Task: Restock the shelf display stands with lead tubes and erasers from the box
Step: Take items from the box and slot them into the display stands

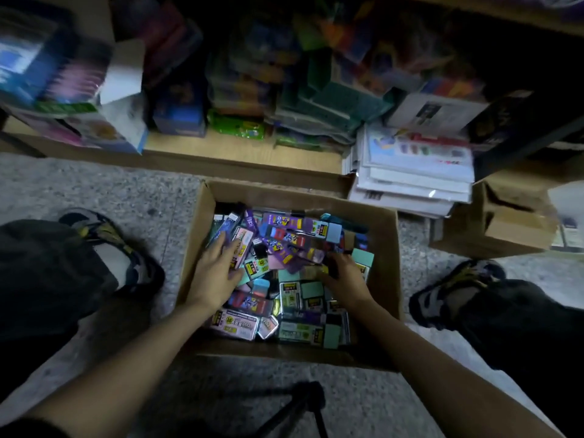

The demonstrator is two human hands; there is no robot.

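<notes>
Speckled floor point(132, 197) borders box point(384, 263), shelf edge point(221, 167) just beyond.

Both my hands were down in the cardboard box point(386, 279) on the floor point(94, 191). My left hand point(217, 275) lay spread on the little packs point(294, 298). My right hand point(347, 276) curled among them.

Your box point(384, 248) is plain brown cardboard, and the packets point(284, 245) in it are a jumble of purple, pink and mint green, lots with yellow-and-black labels point(252, 268). The floor point(94, 188) under you is speckled grey. Your shoes point(442, 295) are grey and black with yellow laces point(467, 273), trousers point(41, 279) black. The shelf point(240, 153) is pale wood, with a bright green pack point(237, 124) and a blue carton point(180, 118) on it, and the stack of sheets point(410, 181) is mostly white.
</notes>
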